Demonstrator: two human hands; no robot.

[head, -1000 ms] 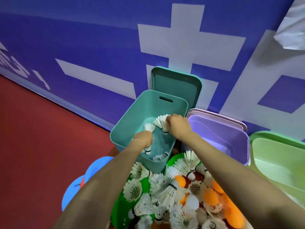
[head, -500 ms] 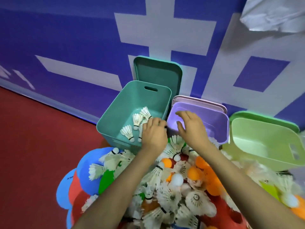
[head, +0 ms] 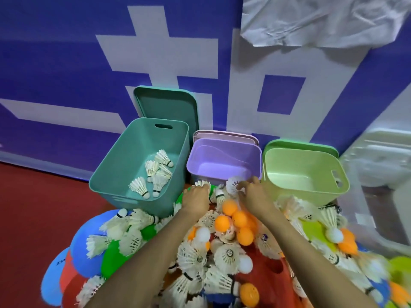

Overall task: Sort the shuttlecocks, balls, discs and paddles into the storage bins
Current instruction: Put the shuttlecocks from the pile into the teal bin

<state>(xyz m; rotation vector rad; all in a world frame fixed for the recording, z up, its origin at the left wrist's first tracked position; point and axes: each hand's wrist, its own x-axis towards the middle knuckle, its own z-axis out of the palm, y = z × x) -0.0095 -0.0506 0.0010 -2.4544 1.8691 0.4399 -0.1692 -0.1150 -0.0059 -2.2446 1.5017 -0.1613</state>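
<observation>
Head view: hands reaching just before purple bin [head: 224, 150].
Left hand [head: 195, 202] fingers curling round shuttlecock [head: 202, 183]; right hand [head: 255, 196] fingers pinching second shuttlecock [head: 232, 184].

Both hands have left the teal bin [head: 115, 174] and come back down onto the pile. The left hand [head: 195, 200] now lies fingers-down on feathers between the bins, and the right hand [head: 253, 196] curls its fingers on a white shuttlecock [head: 232, 184] before the purple bin [head: 222, 150]. The released shuttlecocks [head: 153, 174] now lie loose on the teal bin's floor
</observation>
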